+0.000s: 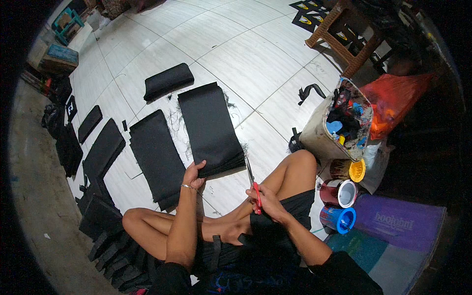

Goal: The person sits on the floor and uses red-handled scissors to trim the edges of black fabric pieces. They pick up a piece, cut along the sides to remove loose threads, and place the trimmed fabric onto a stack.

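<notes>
A stack of black fabric sheets [207, 127] lies on the white tiled floor in front of my crossed legs, with loose threads along its sides. My left hand [193, 175] grips the stack's near left corner, thumb on top and fingers below. In my right hand [267, 201] is a pair of scissors [256, 193] with red handles. The blades point away from me, close to the stack's near right corner. Left of the stack lies another pile of black sheets [156, 152]. Beyond them sits a folded black bundle [169, 81].
More black pieces [104, 147] lie to the left. At right stand a grimy bin [314, 125] full of scraps, a red plastic bag [393, 101], several paint cans [338, 219] and a purple mat [393, 216]. A brown woven stool [339, 37] stands at the far right.
</notes>
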`<state>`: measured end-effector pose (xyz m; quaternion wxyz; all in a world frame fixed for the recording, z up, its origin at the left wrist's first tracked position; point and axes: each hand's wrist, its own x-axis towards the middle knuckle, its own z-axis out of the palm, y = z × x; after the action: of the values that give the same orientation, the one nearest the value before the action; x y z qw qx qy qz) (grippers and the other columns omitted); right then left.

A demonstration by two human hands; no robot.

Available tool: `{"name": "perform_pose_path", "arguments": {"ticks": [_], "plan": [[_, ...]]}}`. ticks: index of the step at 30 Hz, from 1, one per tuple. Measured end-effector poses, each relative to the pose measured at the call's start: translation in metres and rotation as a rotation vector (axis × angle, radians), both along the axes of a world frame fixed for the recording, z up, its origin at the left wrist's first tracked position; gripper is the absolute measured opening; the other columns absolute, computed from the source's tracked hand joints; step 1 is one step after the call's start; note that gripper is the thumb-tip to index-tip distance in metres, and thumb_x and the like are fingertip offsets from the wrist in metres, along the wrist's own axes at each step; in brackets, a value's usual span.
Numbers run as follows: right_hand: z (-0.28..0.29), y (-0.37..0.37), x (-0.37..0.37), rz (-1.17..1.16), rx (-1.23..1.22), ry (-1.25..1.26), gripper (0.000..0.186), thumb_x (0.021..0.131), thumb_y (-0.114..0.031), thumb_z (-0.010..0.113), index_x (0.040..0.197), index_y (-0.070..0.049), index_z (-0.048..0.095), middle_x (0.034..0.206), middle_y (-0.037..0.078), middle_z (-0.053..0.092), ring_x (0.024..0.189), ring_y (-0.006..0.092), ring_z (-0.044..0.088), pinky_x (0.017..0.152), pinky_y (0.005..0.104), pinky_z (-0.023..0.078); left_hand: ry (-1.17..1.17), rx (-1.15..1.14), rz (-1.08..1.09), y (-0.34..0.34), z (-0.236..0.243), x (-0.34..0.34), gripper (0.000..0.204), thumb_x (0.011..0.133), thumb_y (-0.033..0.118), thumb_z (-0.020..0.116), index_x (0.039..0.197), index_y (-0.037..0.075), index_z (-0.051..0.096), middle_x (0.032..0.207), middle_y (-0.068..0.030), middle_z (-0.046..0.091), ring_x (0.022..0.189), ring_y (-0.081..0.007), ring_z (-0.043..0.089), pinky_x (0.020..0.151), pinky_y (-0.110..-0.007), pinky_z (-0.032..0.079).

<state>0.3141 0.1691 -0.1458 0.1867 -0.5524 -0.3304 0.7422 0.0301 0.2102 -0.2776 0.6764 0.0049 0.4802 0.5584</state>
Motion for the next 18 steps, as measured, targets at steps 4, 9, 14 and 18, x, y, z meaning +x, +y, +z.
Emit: {"name": "perform_pose_path", "arguments": {"ticks": [4,9,14,18], "plan": [[0.004,0.012,-0.009,0.032,0.011,-0.030,0.041,0.090,-0.037,0.066,0.105,-0.002,0.050,0.064,0.002,0.051,0.050,0.0094,0.051,0.045,0.0231,0.044,-0.018,-0.047,-0.071,0.001,-0.003,-0.003,0.028,0.091,0.002,0.060,0.118,0.007,0.057,0.110,-0.0083,0.065,0.093,-0.0252,0.066,0.082,-0.039,0.055],[-0.011,0.024,-0.014,-0.071,-0.019,0.064,0.064,0.086,-0.045,0.071,0.117,0.006,0.047,0.063,0.000,0.048,0.045,0.0086,0.047,0.039,0.0238,0.038,-0.047,-0.019,-0.024,0.001,-0.010,-0.004,0.030,0.090,0.004,0.061,0.119,0.006,0.056,0.107,-0.0075,0.067,0.090,-0.0242,0.067,0.078,-0.038,0.057],[-0.018,0.026,-0.012,-0.087,-0.023,0.086,0.056,0.088,-0.041,0.070,0.113,0.005,0.050,0.063,0.000,0.048,0.043,0.0090,0.047,0.037,0.0242,0.039,0.020,-0.045,-0.035,-0.002,-0.010,-0.006,0.025,0.090,0.006,0.062,0.115,0.006,0.058,0.098,-0.0064,0.068,0.078,-0.0220,0.068,0.063,-0.035,0.058],[-0.014,0.027,-0.010,-0.080,-0.019,0.054,0.050,0.089,-0.038,0.069,0.110,0.004,0.053,0.061,0.000,0.048,0.042,0.0088,0.047,0.037,0.0242,0.038,0.010,-0.106,-0.032,0.001,0.014,0.002,0.021,0.090,0.006,0.062,0.111,0.007,0.058,0.093,-0.0072,0.069,0.070,-0.0218,0.068,0.053,-0.032,0.056]]}}
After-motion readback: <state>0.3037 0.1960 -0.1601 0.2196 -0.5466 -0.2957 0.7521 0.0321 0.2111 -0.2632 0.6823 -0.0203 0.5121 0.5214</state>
